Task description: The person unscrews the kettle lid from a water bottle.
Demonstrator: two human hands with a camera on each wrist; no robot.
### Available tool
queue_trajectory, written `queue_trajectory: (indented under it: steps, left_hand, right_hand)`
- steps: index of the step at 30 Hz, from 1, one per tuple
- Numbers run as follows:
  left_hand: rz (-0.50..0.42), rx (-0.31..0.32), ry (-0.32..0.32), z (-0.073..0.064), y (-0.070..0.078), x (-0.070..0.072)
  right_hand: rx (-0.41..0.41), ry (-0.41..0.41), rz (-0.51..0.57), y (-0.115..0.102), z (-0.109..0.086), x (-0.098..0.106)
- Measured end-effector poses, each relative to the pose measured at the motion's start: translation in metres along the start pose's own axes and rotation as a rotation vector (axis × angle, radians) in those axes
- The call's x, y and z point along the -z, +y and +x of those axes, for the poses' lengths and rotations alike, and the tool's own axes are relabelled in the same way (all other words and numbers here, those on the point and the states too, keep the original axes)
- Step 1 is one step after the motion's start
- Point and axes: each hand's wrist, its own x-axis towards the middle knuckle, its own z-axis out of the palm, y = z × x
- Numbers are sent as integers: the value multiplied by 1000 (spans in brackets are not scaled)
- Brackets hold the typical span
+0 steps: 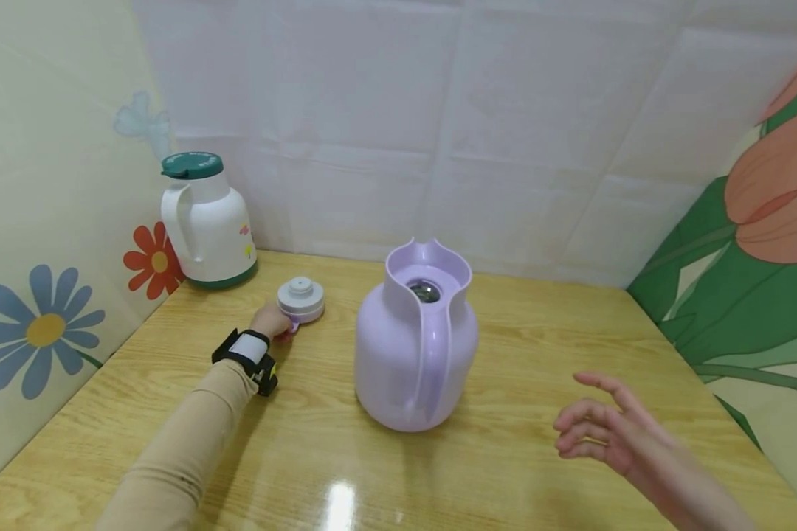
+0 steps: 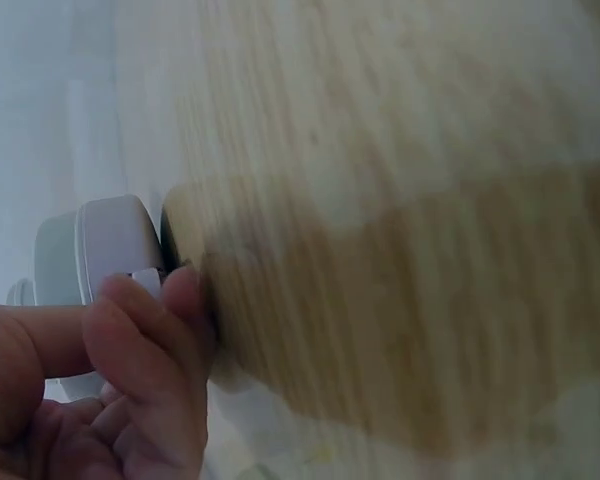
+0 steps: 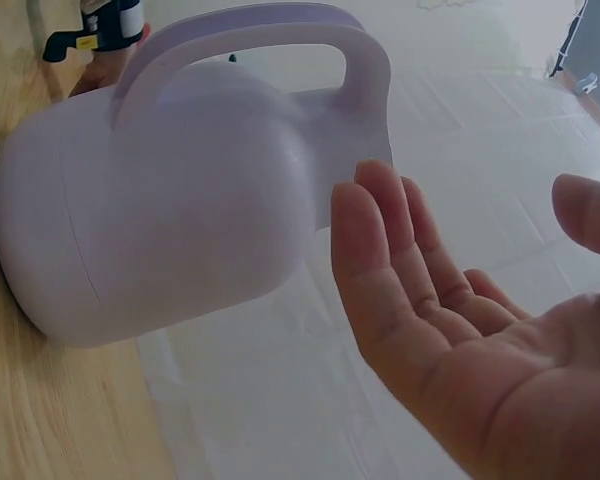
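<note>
On the wooden table [image 1: 544, 354], toward its back left part, the left hand [image 1: 270, 321] is resting against the lilac-and-grey lid [image 1: 301, 299], its fingers [image 2: 145, 330] curling round the lid's near edge and pinching it where it is sitting flat on the wood. The lid is lying between the white jug with the green cap [image 1: 202, 221], which is standing in the back left corner close to both walls, and the lilac jug [image 1: 415, 339], which is standing upright and uncovered near the middle of the table with its handle facing the person. A strip of bare wood is separating the lid from each jug, so it is touching neither. The right hand [image 1: 614, 435] is hovering above the table to the right of the lilac jug, apart from it, palm turned inward and fingers [image 3: 380, 260] spread and relaxed, holding nothing. Bare wood is stretching from the lilac jug to the right-hand wall with the painted flower, and across the whole near edge in front of both arms. The back edge is running just behind the lilac jug, under the pale tiled wall.
</note>
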Motion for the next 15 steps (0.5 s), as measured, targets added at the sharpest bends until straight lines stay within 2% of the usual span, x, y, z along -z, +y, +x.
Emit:
queue_trajectory:
  steps: [1, 2, 5, 6, 7, 8, 9, 10, 12, 15]
  left_hand:
    - [36, -11, 6, 7, -5, -2]
    - [56, -24, 19, 20, -15, -7]
    - [68, -134, 42, 80, -66, -22]
    - [75, -151, 51, 94, -78, -25]
    - [62, -166, 59, 102, -85, -28]
    - [49, -167, 59, 101, -85, -27]
    - [36, -162, 44, 91, -79, -24]
    - [27, -141, 29, 73, -65, -19]
    - [63, -82, 9, 21, -25, -4]
    - [150, -59, -8, -53, 27, 24]
  right_hand:
    - [-1, 1, -7, 0, 0, 0]
    - [-3, 5, -10, 1, 0, 0]
    - [-3, 1, 7, 2, 0, 0]
    - [-3, 1, 8, 2, 0, 0]
    - [-5, 2, 13, 2, 0, 0]
    - [-8, 2, 15, 2, 0, 0]
    - [-10, 4, 16, 2, 0, 0]
    - [-12, 5, 14, 3, 0, 0]
    - [-15, 8, 17, 3, 0, 1]
    - [-14, 10, 20, 3, 0, 2]
